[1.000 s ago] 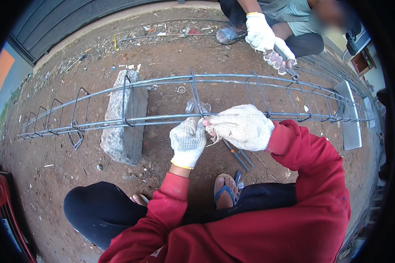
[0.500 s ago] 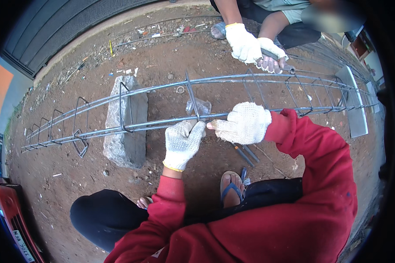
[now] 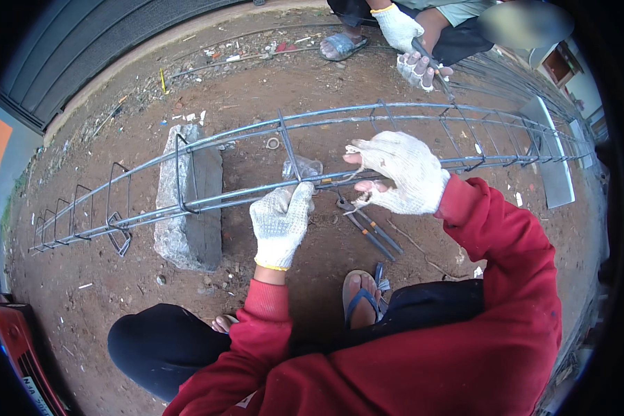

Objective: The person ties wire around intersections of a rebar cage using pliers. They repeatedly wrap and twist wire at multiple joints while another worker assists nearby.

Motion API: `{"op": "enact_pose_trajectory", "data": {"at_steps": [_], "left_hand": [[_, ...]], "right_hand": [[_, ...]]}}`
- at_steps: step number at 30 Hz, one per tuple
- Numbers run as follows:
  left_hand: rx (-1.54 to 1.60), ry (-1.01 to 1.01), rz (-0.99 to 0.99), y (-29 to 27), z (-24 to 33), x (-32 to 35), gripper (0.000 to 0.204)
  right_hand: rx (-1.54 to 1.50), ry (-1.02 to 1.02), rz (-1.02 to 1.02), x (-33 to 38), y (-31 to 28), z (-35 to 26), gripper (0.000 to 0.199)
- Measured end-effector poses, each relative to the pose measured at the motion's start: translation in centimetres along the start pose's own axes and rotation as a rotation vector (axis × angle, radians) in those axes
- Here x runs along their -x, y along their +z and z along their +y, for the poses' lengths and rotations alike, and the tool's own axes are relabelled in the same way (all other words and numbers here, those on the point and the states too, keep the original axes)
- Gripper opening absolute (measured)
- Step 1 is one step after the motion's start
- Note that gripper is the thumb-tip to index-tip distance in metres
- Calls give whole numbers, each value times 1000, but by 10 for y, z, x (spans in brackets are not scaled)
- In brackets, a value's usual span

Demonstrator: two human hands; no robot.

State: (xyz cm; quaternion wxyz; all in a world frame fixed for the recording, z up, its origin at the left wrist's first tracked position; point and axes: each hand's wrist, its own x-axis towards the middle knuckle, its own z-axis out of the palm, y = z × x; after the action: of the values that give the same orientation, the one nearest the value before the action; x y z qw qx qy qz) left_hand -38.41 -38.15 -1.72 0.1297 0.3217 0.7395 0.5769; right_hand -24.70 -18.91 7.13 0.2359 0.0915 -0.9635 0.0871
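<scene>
A long steel rebar cage, thin bars with square stirrups tied along them, stretches across in front of me. My left hand, in a white knit glove, is closed around the near bars where an upright stirrup meets them. Just right of it, my gloved right hand is open above the near bars, thumb and fingers apart, with bare fingertips showing. A thin strand hangs by its thumb; whether wire or glove thread I cannot tell. Below lie pincers with dark handles, on the ground.
A rough stone block props the cage on the left, and a pale board stands at its right end. Across from me a co-worker's gloved hands hold a dark tool at the far bars. A clear plastic bag lies beneath the cage.
My right hand has opened and lifted slightly away from the left, uncovering the pincers. My left hand stays on the bars. The co-worker's tool has tilted downward.
</scene>
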Motion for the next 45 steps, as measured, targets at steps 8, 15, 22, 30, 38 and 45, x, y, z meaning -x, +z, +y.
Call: {"op": "enact_pose_trajectory", "data": {"at_steps": [8,15,22,30,38,45], "left_hand": [[-21,61,90,7,-3,2,33],[-67,131,114,8,2,3,30],[-206,217,158,7,4,4,28],[-258,280,172,8,0,5,27],[-313,305,170,6,1,1,20],[-346,338,190,5,5,0,16]], "right_hand": [[31,215,-399,-34,38,-4,35],[-150,166,-466,-55,35,6,34],[-1213,620,-501,-69,45,41,51],[-1348,912,-175,-60,66,23,46],[-1388,760,-86,-62,56,8,40],[-1300,772,-118,-67,45,1,43]]}}
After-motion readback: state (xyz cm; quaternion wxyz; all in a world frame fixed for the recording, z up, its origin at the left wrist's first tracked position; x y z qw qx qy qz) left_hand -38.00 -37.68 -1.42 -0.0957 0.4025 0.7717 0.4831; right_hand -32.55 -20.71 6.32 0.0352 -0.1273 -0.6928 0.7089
